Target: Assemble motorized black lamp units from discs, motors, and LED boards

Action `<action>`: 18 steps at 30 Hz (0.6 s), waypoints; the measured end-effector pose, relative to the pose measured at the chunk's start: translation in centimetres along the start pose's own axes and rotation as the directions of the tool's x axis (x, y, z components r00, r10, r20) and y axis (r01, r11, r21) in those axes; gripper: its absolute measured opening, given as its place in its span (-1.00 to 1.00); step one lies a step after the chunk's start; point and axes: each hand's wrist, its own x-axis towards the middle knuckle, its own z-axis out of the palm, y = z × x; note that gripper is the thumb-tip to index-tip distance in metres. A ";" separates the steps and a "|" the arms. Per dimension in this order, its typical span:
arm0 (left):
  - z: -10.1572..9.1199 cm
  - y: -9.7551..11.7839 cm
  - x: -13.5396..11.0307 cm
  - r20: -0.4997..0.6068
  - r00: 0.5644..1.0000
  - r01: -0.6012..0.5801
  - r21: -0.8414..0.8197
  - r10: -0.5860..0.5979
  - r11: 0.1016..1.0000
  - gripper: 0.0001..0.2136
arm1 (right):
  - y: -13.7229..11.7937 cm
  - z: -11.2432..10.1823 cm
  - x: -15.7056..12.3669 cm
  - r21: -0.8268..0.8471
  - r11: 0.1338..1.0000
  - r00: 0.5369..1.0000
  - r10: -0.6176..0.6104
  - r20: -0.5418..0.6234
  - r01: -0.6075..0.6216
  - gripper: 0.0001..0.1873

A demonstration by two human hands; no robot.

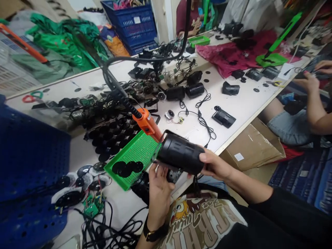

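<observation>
My right hand (216, 166) is closed round the right end of a black ribbed cylinder housing (180, 157), held lying sideways just over the table's near edge. My left hand (158, 188) reaches up from below, its fingers curled at the housing's left open end. An orange electric screwdriver (148, 123) hangs on a black cable just above and left of the housing, its tip hidden behind it. A green tray (133, 157) with several black discs sits right below the screwdriver.
The white table (238, 103) carries many black housings, wires, circuit boards and discs. A blue crate (31, 166) stands at left, a cardboard box (255, 147) under the table edge. Another person's arm and hands (315, 90) work at right.
</observation>
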 end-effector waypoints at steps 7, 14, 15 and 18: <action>-2.4 0.8 -0.7 0.029 0.998 -0.048 -0.028 0.049 0.998 -0.51 | -11.6 -4.6 -6.2 -0.326 0.875 0.783 -0.471 -0.407 0.358 -0.47; -2.7 0.8 -2.1 -0.030 1.000 0.004 -0.039 -0.005 0.999 -0.58 | -24.4 -12.8 -6.8 -0.571 0.684 0.447 -0.729 -0.518 0.453 -0.74; -2.8 0.8 -2.0 -0.031 0.999 0.005 -0.038 -0.006 0.999 -0.59 | -25.7 -14.1 -5.9 -0.583 0.678 0.441 -0.735 -0.516 0.448 -0.74; -3.4 0.9 -1.5 -0.003 1.000 0.007 -0.026 -0.007 1.000 -0.57 | -28.0 -17.8 -3.0 -0.655 0.599 0.398 -0.799 -0.450 0.462 -0.63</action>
